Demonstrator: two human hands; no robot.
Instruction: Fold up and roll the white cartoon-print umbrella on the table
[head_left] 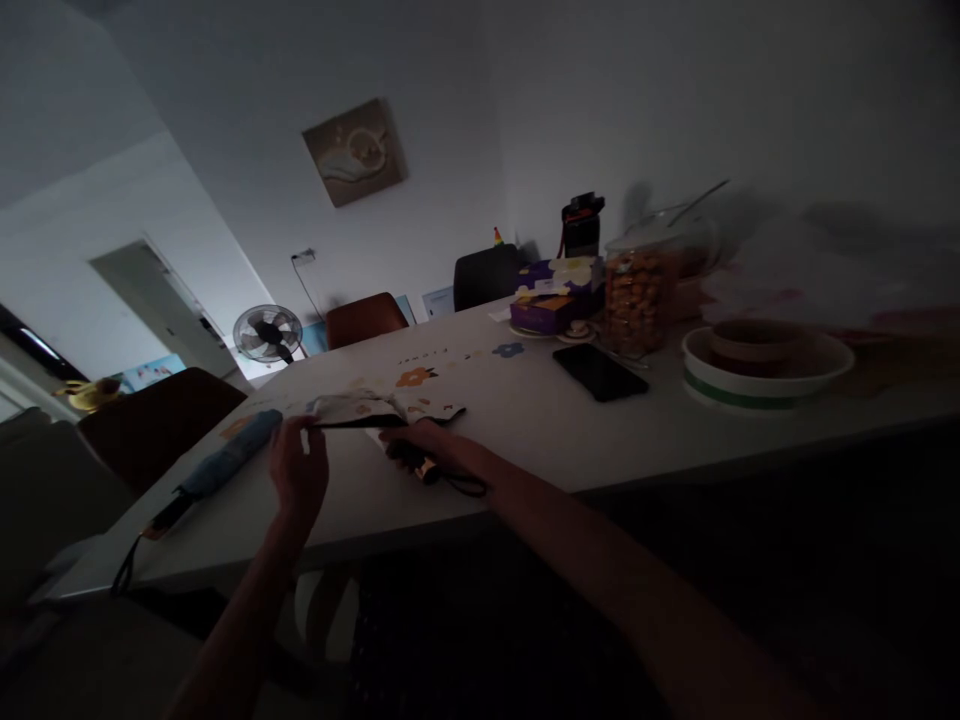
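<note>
A light-coloured, patterned folding umbrella (358,407) lies partly spread over the table, its dark underside showing along the near edge. My left hand (298,460) pinches the left edge of its fabric between thumb and fingers. Around the umbrella's dark handle area my right hand (429,444) is closed, and a black wrist strap hangs from the handle end beside my wrist. To the left of my left hand rests a second, folded blue umbrella (229,455) with a dark handle and strap over the table edge.
On the white table (517,440) lies a black phone (600,371). Farther right stand a jar of nuts (636,300), purple boxes (551,312), a dark bottle (582,225) and a green-banded white bowl (750,392). Chairs (366,320) and a fan (268,334) stand beyond.
</note>
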